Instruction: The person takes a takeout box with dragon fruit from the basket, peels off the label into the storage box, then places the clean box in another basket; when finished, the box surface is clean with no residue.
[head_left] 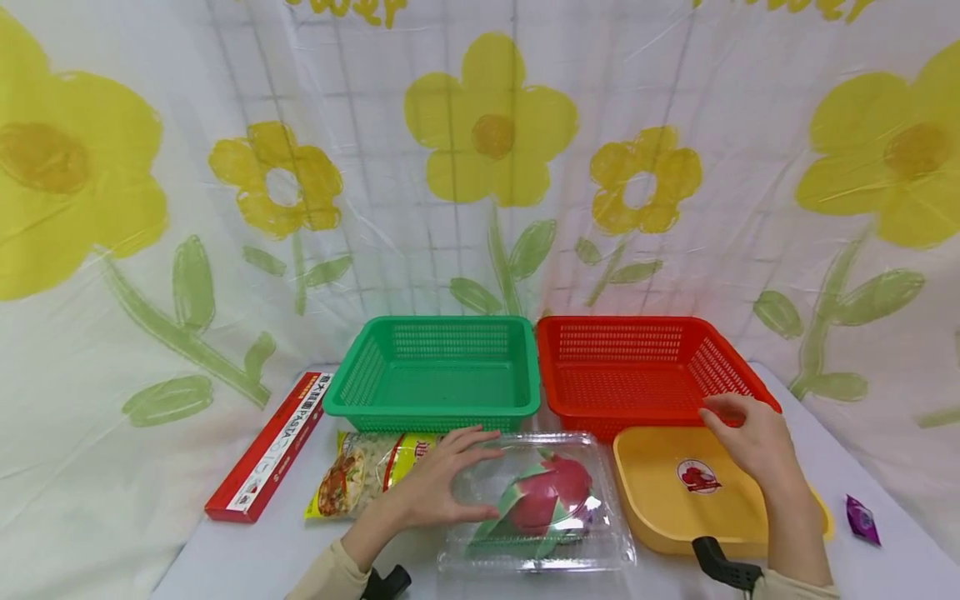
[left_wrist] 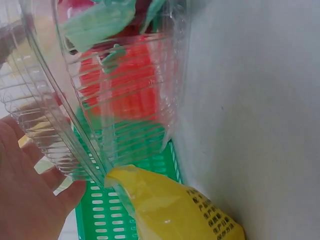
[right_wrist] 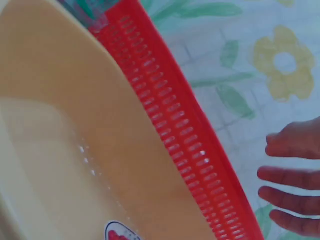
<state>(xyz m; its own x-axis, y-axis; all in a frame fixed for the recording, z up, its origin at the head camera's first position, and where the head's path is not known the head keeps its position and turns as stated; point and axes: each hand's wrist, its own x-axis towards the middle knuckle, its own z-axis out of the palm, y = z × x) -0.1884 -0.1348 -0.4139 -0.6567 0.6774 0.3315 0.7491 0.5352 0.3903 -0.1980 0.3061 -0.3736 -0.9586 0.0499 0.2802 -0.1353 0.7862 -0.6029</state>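
A clear plastic clamshell box (head_left: 611, 533) holds a red item with green leaf-like tips that looks like a dragon fruit (head_left: 551, 496). My left hand (head_left: 435, 483) is at the box's left side with fingers spread; in the left wrist view, the hand (left_wrist: 35, 185) lies beside the ribbed clear wall (left_wrist: 120, 95), and contact is hard to tell. Over the back right of a yellow-orange lidded box (head_left: 645, 508) hovers my right hand (head_left: 753, 442), fingers loosely bent around nothing. The right wrist view shows that hand's fingertips (right_wrist: 285, 175) apart from the lid (right_wrist: 120, 145).
Behind stand a green basket (head_left: 442, 423) and a red basket (head_left: 652, 417), side by side. A yellow noodle-like food bag (head_left: 360, 479) lies left of the clamshell, with a long red pasta carton (head_left: 273, 446) farther left. A small purple packet (head_left: 862, 521) lies at right.
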